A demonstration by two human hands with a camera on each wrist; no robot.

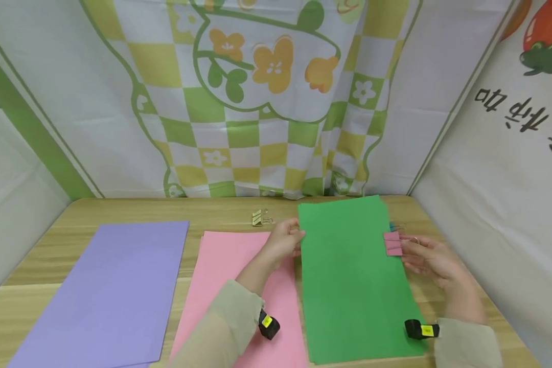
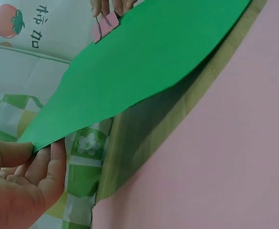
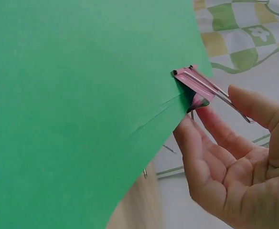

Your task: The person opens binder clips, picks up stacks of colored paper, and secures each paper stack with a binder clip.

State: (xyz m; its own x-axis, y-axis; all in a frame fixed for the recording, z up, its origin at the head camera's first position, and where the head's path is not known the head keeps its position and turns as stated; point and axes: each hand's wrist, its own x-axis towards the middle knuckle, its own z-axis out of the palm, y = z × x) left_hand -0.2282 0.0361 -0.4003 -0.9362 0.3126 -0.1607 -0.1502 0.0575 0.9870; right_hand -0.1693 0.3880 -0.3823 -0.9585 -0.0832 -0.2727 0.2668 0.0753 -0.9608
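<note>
On the wood-grain bench [image 1: 221, 214], the rectangular green paper stack [image 1: 354, 281] has its raised left edge pinched by fingers of the left hand [image 1: 282, 240], apparently for steadiness; the right hand [image 1: 434, 258] pinches the wire-handled pink binder clip [image 1: 393, 244] at its right edge, likely for leverage.

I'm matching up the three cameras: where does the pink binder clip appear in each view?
Head: right of centre, below mid-height; the pink binder clip sits on the right edge of the green paper, at the right hand.
Left wrist: near the top edge, left of centre.
Right wrist: right of centre, a little above mid-height.
Shared landmark: the green paper, with the clip on its edge in all three views.
</note>
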